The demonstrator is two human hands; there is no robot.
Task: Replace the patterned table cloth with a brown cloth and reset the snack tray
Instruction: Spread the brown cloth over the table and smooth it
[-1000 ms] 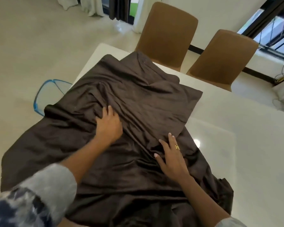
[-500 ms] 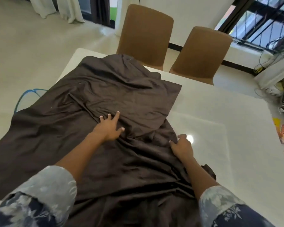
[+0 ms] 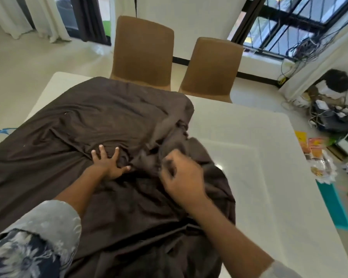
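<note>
So the brown cloth (image 3: pixel 100 125) is on the table (image 3: pixel 259 177) but nowhere near spread yet. It covers roughly the left half, bunched and folded over itself, with a big flap drooping off the left edge and another wad hanging down the near side. The whole right half of the white table top is bare. No patterned cloth anywhere on the table, so I'd say that part of the swap is done. I can't spot a snack tray on the table either. There's a heap of colourful packets (image 3: pixel 317 157) off past the right edge, but whether those sit on the tray is too blurry for me to call. So: unfolding, smoothing and the tray reset are all left, as far as I can judge.

Hands now. The left hand (image 3: pixel 109 163) lies flat on the cloth near the middle, fingers (image 3: pixel 100 151) splayed wide and pinning the fabric down, not gripping. The right hand (image 3: pixel 181 175) is raised a bit above the table, curled into a fist around a gathered fold of the cloth, right at the bunched edge where fabric meets bare table. Looks like the setup for dragging it rightward. Two brown chairs (image 3: pixel 143 55) are tucked in on the far side.
</note>
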